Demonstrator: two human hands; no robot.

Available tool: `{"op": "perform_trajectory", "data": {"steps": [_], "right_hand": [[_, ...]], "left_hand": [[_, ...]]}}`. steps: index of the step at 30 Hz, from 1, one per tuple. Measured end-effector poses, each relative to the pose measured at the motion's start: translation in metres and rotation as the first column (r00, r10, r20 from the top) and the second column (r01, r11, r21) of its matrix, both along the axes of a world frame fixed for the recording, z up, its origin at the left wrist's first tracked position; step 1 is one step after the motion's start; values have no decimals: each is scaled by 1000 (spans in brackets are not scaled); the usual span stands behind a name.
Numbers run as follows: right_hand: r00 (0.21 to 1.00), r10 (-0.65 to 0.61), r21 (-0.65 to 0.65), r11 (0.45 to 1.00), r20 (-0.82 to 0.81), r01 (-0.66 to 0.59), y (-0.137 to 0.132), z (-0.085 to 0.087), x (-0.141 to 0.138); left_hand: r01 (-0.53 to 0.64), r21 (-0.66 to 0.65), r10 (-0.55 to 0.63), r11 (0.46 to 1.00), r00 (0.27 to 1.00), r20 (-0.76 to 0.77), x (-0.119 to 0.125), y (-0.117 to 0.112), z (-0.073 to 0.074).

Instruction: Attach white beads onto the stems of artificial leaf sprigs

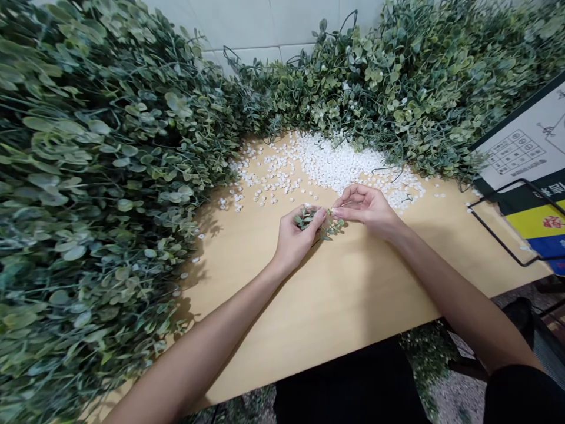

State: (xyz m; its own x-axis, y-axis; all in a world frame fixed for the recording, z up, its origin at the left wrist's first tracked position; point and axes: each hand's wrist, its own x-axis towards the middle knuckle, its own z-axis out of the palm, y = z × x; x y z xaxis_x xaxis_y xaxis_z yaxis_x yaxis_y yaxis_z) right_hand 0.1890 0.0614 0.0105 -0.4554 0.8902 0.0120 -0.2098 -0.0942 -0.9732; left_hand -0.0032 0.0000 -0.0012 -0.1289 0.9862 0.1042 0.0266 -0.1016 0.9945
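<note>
My left hand [295,238] is closed around an artificial leaf sprig [332,228], its small green leaves sticking out on both sides of the thumb. Close beside it, my right hand [369,209] pinches a small white bead [333,211] between thumb and fingertips, right at the stem end near the left thumb. The fingers partly cover the bead, so I cannot tell whether the stem is inside it. Just beyond both hands, a heap of small white beads [338,162] spreads over the wooden table [326,300].
A tall mass of artificial greenery [110,176] lines the left side. More leafy sprigs [388,76] are piled along the back by the tiled wall [247,23]. At right stands a printed board [521,147] with a black wire frame [498,235]. Greenery also lies on the floor.
</note>
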Motion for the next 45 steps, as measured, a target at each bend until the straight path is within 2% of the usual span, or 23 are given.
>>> {"op": "perform_trajectory", "data": {"steps": [11, 16, 22, 32, 37, 41, 45], "right_hand": [[999, -31, 61, 998, 34, 29, -3, 3, -2], [993, -109, 171, 980, 47, 99, -8, 3, -7], [987, -154, 306, 943, 50, 131, -17, -1, -12], [987, -149, 261, 957, 55, 130, -16, 1, -12], [991, -129, 281, 953, 28, 116, -17, 0, -12], [991, -115, 283, 955, 74, 90, -17, -1, -10], [991, -101, 339, 938, 92, 64, -17, -3, -8]], "left_hand": [[10, 4, -10, 1000, 1000, 7, 0, 1, 2], [64, 1, -64, 998, 998, 26, -2, 2, 1], [46, 3, -46, 999, 996, 73, -2, 2, -4], [22, -6, -22, 1000, 997, 68, -3, 2, -3], [30, -7, -29, 1000, 998, 64, -4, 2, -5], [40, -1, -40, 999, 998, 49, -5, 2, -5], [49, 7, -50, 999, 999, 18, -5, 1, -2]]}}
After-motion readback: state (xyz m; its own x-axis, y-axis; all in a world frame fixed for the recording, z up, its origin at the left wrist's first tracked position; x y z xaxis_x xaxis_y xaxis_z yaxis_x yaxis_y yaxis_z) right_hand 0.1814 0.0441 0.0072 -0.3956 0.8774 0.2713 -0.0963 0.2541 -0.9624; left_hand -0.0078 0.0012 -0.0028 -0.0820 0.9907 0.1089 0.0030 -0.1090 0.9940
